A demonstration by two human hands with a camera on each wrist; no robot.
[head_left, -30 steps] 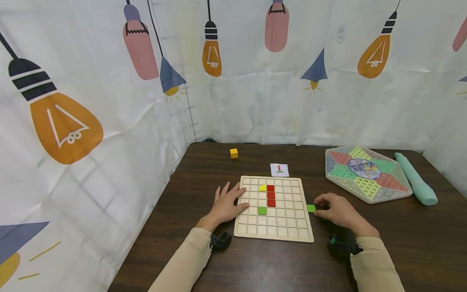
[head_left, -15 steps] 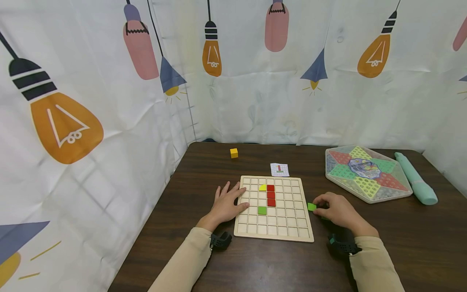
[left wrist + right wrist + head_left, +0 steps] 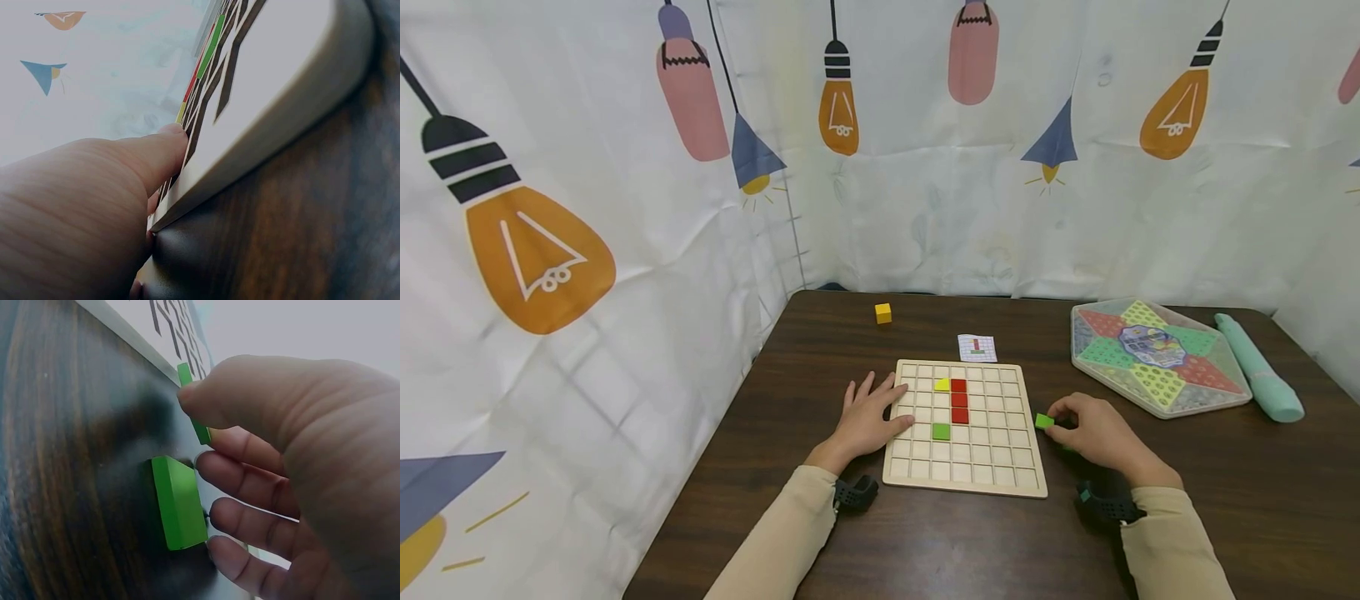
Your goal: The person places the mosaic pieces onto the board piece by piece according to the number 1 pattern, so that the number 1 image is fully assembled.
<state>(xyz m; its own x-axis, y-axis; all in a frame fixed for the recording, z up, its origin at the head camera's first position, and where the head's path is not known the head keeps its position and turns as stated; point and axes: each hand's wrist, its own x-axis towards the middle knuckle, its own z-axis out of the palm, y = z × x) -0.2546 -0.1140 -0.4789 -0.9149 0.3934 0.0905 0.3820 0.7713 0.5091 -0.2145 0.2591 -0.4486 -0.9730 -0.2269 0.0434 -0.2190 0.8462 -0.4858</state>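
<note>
Pinched in the right hand at the board's right edge, a green tile awaits careful seating, while the board is steadied by the flat left hand.

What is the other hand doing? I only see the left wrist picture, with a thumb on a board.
Observer: The right hand pinches a green tile just off the board's right edge.
Operator: Is that the only green one there?
Observer: No. The right wrist view shows a second green tile lying on the table beside the fingers.
Operator: What else is on the table?
Observer: A yellow cube sits alone near the far edge.
</note>
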